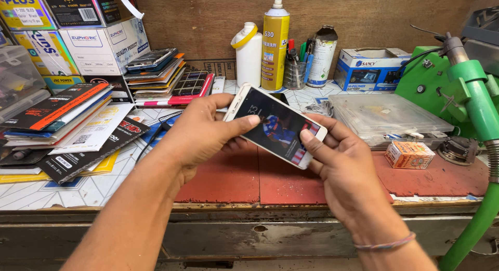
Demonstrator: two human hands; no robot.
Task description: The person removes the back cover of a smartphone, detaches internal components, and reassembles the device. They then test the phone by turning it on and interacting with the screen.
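Observation:
A white-framed smartphone (276,126) with a lit screen is held tilted above a red mat (244,180) on the workbench. My left hand (200,133) grips its upper left end, thumb lying across the screen's top edge. My right hand (343,164) holds the lower right end, thumb pressed on the screen's edge. A thin bracelet sits on my right wrist.
Stacks of flat phone-part packages (67,130) and boxes fill the left. A white bottle (249,52), a yellow spray can (274,44) and a cup of tools (297,68) stand behind. A clear plastic case (382,112), a small orange box (409,155) and a green machine (462,89) sit right.

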